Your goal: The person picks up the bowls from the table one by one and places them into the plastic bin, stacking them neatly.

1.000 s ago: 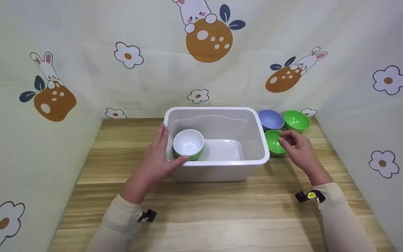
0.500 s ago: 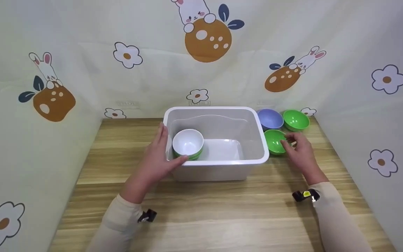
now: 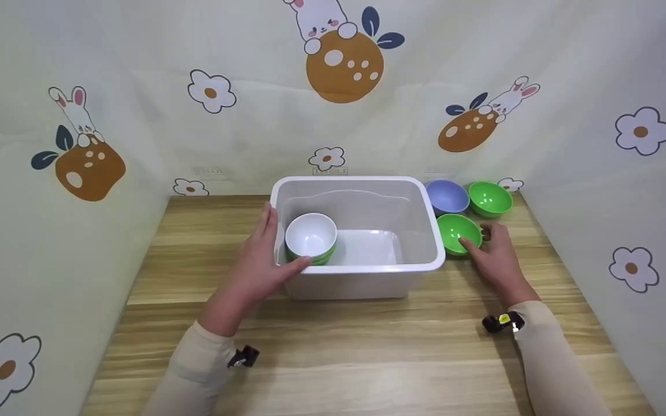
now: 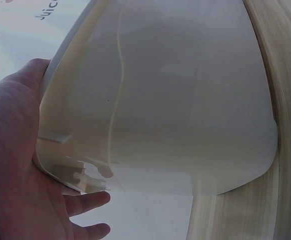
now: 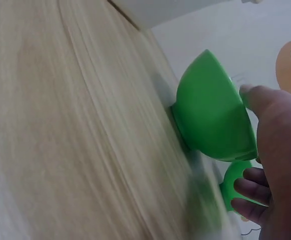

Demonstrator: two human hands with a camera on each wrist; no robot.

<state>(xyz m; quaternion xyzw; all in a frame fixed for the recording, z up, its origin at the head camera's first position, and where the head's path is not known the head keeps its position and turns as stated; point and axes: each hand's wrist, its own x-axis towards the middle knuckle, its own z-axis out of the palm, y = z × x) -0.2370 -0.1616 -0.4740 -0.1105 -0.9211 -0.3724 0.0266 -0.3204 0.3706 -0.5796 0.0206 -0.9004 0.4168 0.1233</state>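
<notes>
My left hand (image 3: pixel 255 257) rests on the near left corner of a white plastic bin (image 3: pixel 362 283), thumb over the front rim and fingers mostly straight along the left side. In the left wrist view, two fingertips (image 4: pixel 93 200) stick out past the bin's wall. Inside the bin, at the left, a white bowl (image 3: pixel 311 234) sits on top of green ones. My right hand (image 3: pixel 498 257) pinches the right edge of a green bowl (image 5: pixel 213 110), thumb inside the rim and fingers curled outside. That bowl stands upright on the table beside the bin.
A blue bowl (image 3: pixel 447 197) and a second green bowl (image 3: pixel 491 199) stand behind the pinched bowl, near the back wall. Patterned cloth walls (image 3: pixel 240 144) enclose the wooden table (image 3: pixel 356 358) at the back and both sides.
My right hand has shifted slightly right and down around the bowl's right edge, and its thumb now reaches inside the rim. The left hand, bin and bowls look unmoved.
</notes>
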